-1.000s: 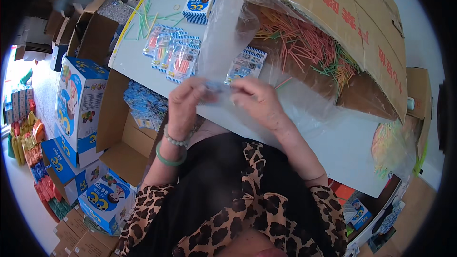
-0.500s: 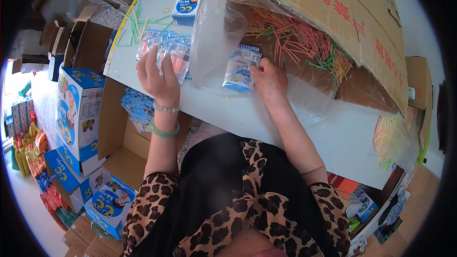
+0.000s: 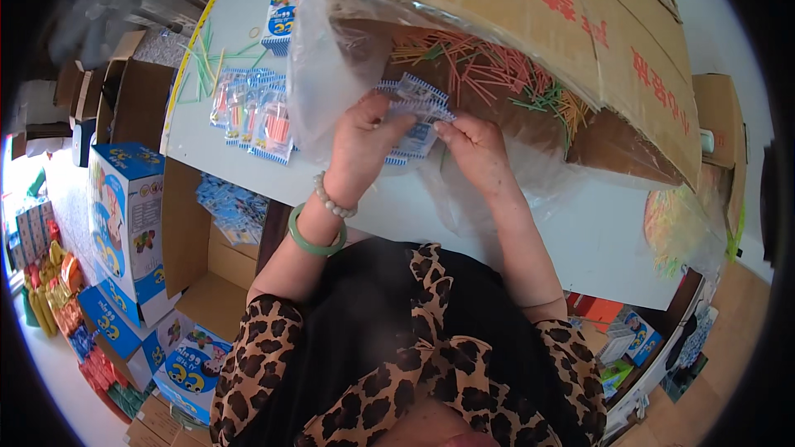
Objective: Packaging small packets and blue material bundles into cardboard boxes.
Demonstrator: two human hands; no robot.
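My left hand, wearing a bead bracelet and a green bangle, and my right hand meet at a small blue-and-white plastic packet. Fingers and thumb of each hand pinch it, one hand on either side. More blue-and-white packets show beneath it, partly hidden. Right behind my hands lies a tipped cardboard box with a clear plastic liner. Loose thin sticks in pink, green and yellow are heaped inside. To the left, several clear-fronted packets holding coloured sticks overlap on the white table.
A small blue-and-white carton and loose green sticks lie at the far left. Below the table's left edge, an open carton holds more packets. Printed boxes stack beside it. A bag of sticks sits at right.
My left hand has moved right, from above the filled packets to the packet by my right hand. That packet is now pinched between both hands. The whole view has shifted slightly.
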